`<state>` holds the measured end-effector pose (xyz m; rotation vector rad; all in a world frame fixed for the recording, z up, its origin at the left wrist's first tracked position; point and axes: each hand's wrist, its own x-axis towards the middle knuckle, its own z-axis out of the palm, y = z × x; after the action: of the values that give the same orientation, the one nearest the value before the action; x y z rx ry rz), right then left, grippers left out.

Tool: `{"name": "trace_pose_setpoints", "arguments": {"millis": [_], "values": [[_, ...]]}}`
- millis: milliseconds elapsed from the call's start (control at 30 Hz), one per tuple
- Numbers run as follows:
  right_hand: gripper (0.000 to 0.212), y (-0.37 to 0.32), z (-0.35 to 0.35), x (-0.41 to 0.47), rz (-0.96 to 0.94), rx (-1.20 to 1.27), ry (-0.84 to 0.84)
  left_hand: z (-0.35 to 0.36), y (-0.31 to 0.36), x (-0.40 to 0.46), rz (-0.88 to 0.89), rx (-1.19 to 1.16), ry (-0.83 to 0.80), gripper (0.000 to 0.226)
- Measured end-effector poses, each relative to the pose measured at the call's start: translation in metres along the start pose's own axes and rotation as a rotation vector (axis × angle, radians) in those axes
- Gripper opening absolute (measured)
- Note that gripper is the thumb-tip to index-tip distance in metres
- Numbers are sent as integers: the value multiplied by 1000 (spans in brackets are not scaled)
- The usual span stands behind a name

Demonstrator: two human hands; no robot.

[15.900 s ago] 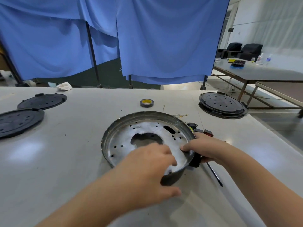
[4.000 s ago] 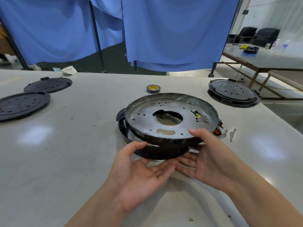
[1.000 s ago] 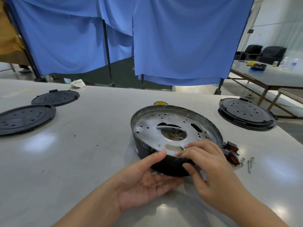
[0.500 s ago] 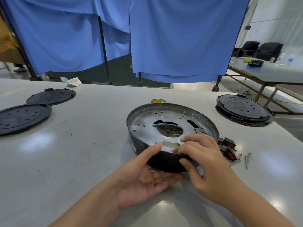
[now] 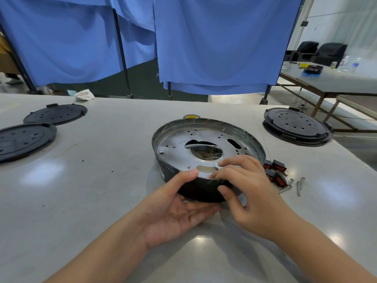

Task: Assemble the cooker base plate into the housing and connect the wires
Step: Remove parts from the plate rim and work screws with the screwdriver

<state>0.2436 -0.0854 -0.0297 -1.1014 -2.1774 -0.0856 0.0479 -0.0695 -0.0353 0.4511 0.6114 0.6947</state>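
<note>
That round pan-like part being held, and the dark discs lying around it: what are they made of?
The base plate looks like bare sheet metal: silvery, reflective, with punched holes. The dark discs look like moulded black plastic: matte, dull, with ribbed rims. Neither is certain from sight alone.

**Work Area: Background and Room**

Blue fabric curtains hang on dark upright poles behind the table, stopping short of the floor; the table surface is pale grey and glossy, with soft overhead light reflections; at right rear stands a second table on a brown frame, with bottles and small items on top; two black armchairs sit behind it; a white wall closes the right side.
</note>
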Motion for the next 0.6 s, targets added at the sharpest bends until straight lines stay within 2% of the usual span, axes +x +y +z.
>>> {"name": "trace_pose_setpoints", "arguments": {"millis": [200,400,600], "values": [[26,2,-5,-6,49,60,1,5,-6,3,66,41,54,74],[18,6,-5,-8,66,5,11,4,-6,1,63,18,12,72],[16,4,-5,-7,97,31,-12,6,-2,-2,19,10,52,78]]}}
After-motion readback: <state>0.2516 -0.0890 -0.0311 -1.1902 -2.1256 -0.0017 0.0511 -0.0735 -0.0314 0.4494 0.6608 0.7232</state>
